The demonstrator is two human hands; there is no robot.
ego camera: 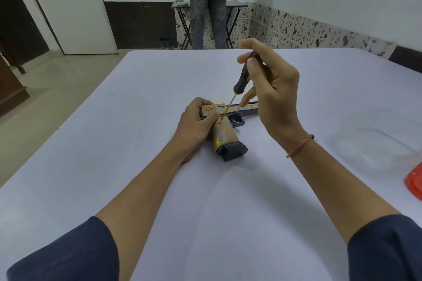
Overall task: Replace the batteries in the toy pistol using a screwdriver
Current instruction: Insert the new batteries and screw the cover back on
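Toy pistol (225, 130): flat on tabletop (137, 143), barrel toward 3 o'clock, grip toward 6. Left hand (196, 121) clasps its rear. Right hand (271, 89) pinches screwdriver (242, 80); shaft slants toward 7 o'clock, tip at the frame.

Print on toy pistol (222, 131): one dark line ran along the slide's orange strip, too small and blurred to read.
Other readable text: none showed.

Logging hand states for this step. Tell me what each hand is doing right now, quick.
Left hand: grips the toy pistol at its rear end.
Right hand: holds the screwdriver by its handle, tip at the pistol.
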